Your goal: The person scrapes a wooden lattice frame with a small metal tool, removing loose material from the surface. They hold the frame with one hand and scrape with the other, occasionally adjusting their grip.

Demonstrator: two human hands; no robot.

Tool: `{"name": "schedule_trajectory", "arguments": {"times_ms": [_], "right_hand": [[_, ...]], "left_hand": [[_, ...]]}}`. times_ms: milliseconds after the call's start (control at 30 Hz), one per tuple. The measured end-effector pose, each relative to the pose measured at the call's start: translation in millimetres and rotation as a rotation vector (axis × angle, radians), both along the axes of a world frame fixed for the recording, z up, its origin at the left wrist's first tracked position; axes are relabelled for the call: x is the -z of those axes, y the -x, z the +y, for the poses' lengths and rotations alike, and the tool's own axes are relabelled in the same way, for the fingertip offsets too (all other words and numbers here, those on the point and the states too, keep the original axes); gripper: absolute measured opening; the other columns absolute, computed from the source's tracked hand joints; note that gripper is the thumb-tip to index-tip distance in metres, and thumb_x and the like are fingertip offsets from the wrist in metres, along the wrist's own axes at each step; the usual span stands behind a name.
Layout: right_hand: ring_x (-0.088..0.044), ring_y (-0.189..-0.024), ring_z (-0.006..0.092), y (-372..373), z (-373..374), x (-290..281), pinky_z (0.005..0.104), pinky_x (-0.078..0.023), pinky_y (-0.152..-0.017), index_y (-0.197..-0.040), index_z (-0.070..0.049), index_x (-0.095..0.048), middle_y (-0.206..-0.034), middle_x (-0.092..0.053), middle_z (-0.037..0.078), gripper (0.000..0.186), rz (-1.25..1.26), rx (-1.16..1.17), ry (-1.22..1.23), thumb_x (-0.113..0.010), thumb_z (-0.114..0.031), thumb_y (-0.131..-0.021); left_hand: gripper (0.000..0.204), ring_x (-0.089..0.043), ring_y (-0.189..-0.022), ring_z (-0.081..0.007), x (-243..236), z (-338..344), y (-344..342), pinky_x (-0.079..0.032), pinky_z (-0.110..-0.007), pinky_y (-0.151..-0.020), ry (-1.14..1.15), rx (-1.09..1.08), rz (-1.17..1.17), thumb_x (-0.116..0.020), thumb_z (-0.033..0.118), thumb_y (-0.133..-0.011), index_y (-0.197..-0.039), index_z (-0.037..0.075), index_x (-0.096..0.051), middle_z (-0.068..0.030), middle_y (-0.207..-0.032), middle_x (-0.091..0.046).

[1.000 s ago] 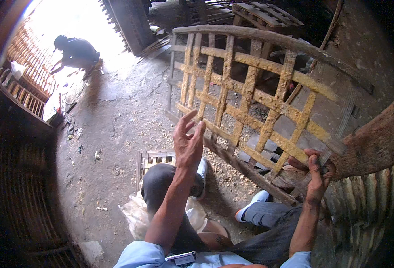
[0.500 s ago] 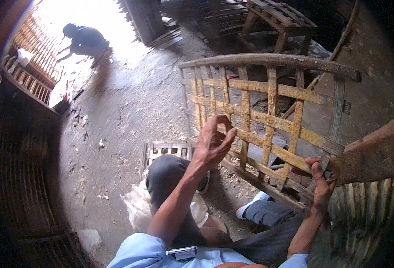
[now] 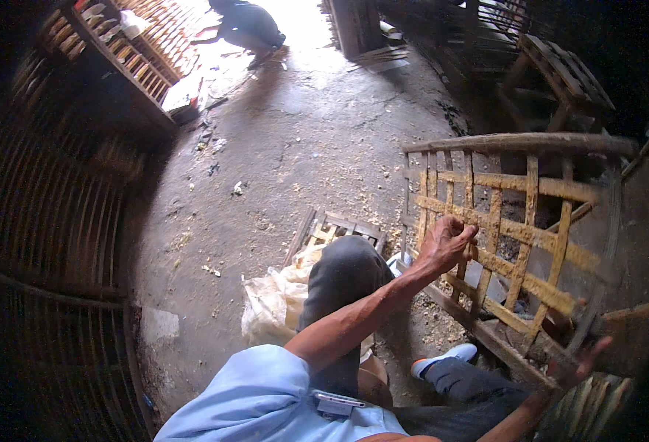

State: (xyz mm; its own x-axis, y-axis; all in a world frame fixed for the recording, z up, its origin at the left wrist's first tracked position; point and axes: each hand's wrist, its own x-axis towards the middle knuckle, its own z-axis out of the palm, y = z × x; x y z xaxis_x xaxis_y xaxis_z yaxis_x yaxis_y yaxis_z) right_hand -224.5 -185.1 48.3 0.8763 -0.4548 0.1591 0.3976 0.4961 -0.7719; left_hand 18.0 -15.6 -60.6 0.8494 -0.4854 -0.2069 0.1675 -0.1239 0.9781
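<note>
A wooden lattice panel (image 3: 534,195), with worn yellowish strips woven inside a greyish frame, stands tilted in front of me on the right. My left hand (image 3: 446,244) is closed in a pinch over its left middle part; whatever lies between the fingertips is hidden. At the panel's near right corner, my right hand (image 3: 576,362) supports the side bar. Some of its fingers lie behind the bar, while one digit sticks out to the right; motion smears this hand.
A smaller lattice piece (image 3: 339,227) lies on the dusty floor, beside a whitish plastic sack (image 3: 273,298) near my knee. A wooden stool (image 3: 560,74) stands far right. Another person (image 3: 247,26) crouches at the bright far opening. Slatted panels (image 3: 52,221) line the left side.
My view has swung left, so everything sits further right in the picture. My left hand's fingers have closed tighter. One digit of my right hand now sticks out away from the side bar.
</note>
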Motion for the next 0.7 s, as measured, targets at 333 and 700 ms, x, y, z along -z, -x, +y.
{"name": "schedule_trajectory", "arguments": {"times_ms": [333,700], "right_hand": [[-0.05,-0.126,0.0321,2.3,-10.2,63.8,0.0429,-0.041,-0.105,-0.139,0.001,-0.044,-0.133,-0.054,0.019,0.064,0.199,0.201,0.805,-0.055,-0.043,-0.094],[-0.052,-0.051,0.0132,-49.1,59.9,25.0,0.0311,-0.044,-0.05,-0.109,-0.003,-0.063,-0.061,-0.058,0.006,0.025,0.504,0.333,1.203,-0.064,-0.022,-0.093]], "left_hand": [[0.038,-0.063,-0.062,-0.0139,-20.4,-12.7,7.8,-0.053,-0.028,-0.056,0.452,-0.217,0.639,-0.061,0.039,-0.095,-0.088,0.001,-0.063,-0.0039,-0.069,-0.059],[0.025,-0.062,-0.098,-0.0175,-46.7,5.9,23.5,-0.047,-0.042,-0.099,0.771,0.085,0.896,-0.06,0.021,-0.095,-0.102,-0.002,-0.055,-0.0037,-0.09,-0.062]]}}
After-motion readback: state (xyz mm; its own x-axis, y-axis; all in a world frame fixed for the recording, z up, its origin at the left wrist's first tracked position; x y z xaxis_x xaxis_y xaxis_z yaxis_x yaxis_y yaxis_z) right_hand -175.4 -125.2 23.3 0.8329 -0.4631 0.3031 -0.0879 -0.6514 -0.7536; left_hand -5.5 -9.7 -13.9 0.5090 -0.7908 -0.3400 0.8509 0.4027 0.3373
